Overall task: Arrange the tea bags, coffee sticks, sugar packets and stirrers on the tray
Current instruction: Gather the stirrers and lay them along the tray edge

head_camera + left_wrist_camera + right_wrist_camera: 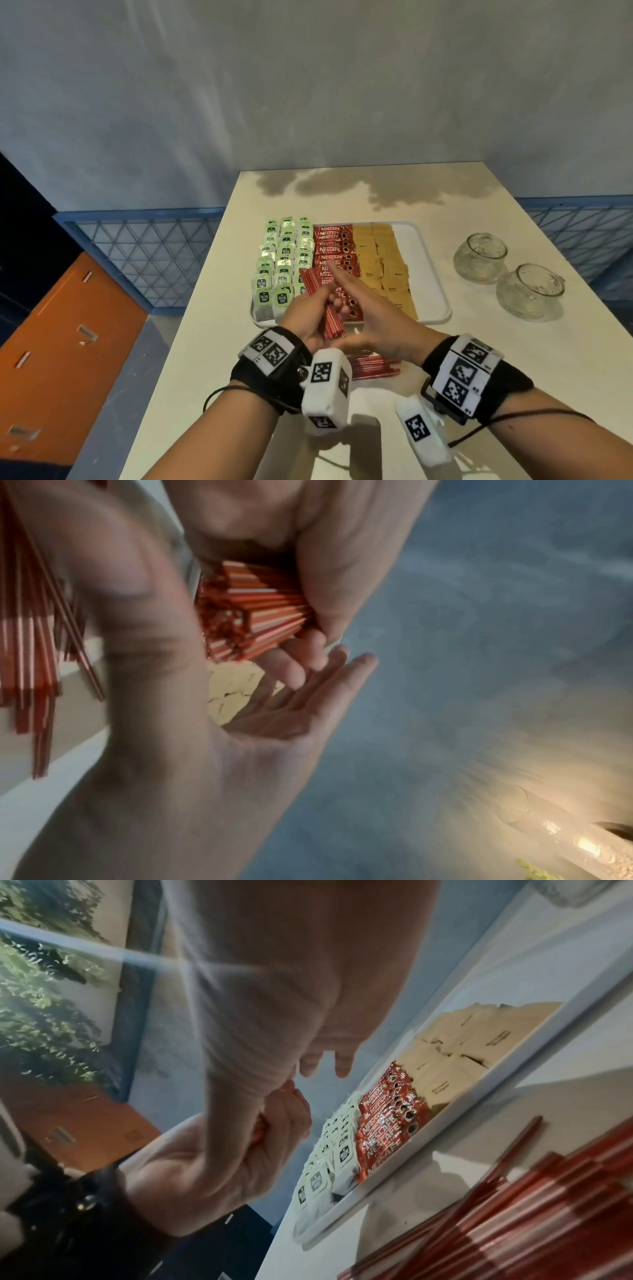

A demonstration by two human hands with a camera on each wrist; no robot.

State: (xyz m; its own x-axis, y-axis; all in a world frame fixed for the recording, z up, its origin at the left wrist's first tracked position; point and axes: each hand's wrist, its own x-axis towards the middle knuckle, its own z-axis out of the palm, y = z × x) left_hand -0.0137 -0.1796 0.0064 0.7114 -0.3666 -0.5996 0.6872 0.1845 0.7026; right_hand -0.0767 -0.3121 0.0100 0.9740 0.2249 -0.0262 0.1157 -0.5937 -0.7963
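A white tray (428, 260) holds rows of green tea bags (284, 260), red coffee sticks (334, 246) and brown sugar packets (383, 260). Over the tray's front edge my left hand (315, 311) grips a bundle of red-and-white stirrers (311, 284), seen end-on in the left wrist view as the stirrer bundle (253, 610). My right hand (359, 305) is open, its straight fingers lying alongside the bundle. More loose stirrers (373, 368) lie on the table under my wrists, also seen as the loose stirrers (514, 1218).
Two empty glass bowls (479, 257) (529, 291) stand on the table right of the tray. The tray's right strip beside the sugar is bare. The table's left edge drops to an orange floor, and a blue lattice rail runs behind.
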